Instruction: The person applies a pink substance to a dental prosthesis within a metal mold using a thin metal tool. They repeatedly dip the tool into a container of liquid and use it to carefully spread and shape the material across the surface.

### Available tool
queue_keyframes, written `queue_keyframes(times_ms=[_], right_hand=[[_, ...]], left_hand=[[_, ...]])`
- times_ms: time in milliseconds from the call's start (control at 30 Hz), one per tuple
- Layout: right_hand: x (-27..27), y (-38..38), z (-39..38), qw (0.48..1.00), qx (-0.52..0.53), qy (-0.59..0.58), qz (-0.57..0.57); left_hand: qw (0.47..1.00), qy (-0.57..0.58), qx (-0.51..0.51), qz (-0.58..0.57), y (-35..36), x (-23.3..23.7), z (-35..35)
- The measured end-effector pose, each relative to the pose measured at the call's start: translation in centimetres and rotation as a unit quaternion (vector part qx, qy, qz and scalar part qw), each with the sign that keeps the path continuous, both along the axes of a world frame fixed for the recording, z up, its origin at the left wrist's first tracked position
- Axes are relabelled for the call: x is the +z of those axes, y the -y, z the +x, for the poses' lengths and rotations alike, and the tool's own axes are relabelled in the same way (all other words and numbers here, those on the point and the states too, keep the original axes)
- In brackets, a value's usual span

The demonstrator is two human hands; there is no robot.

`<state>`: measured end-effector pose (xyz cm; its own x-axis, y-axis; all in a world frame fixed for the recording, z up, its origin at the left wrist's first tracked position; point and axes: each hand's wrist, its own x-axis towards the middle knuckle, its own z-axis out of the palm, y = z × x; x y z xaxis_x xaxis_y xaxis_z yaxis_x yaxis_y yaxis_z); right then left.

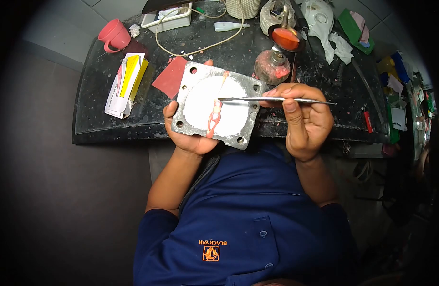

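Observation:
My left hand is wrapped round a square grey metal dental flask half, held tilted above the front of the bench. A round bed of white plaster fills its middle, and a strip of pink wax with loops runs across the plaster. In my right hand is a slim metal wax carver, pinched between thumb and fingers. Its flat blade tip lies right at the wax strip near the plaster's centre, while the hooked end points right.
Behind the flask lies a red wax sheet, with an open yellow-and-white box to its left. A spirit burner and a pan of red wax stand behind my right hand. A pink mug and a white tray are at the back.

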<state>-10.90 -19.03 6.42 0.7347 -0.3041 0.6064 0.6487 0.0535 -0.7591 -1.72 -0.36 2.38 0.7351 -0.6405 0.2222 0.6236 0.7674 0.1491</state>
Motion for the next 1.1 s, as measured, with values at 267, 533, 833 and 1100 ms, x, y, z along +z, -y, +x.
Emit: queue_keyframes(times_ms=[267,533,833,1100], right_hand=[[-0.57,0.03,0.2,0.998,-0.018,0.002,-0.065],[-0.66,0.13,0.33,0.996,-0.024,0.008,-0.084],[-0.21,-0.08,0.42,0.999,-0.018,0.003,-0.035],[-0.66,0.13,0.32,0.993,-0.024,0.028,-0.108]], left_hand=[[0.997,-0.031,-0.019,-0.068,0.18,0.59,-0.25],[0.999,-0.015,-0.009,-0.032,0.09,0.22,-0.06],[0.991,0.088,0.02,0.103,-0.27,0.26,0.1],[0.991,0.075,0.03,0.11,-0.22,0.17,0.05]])
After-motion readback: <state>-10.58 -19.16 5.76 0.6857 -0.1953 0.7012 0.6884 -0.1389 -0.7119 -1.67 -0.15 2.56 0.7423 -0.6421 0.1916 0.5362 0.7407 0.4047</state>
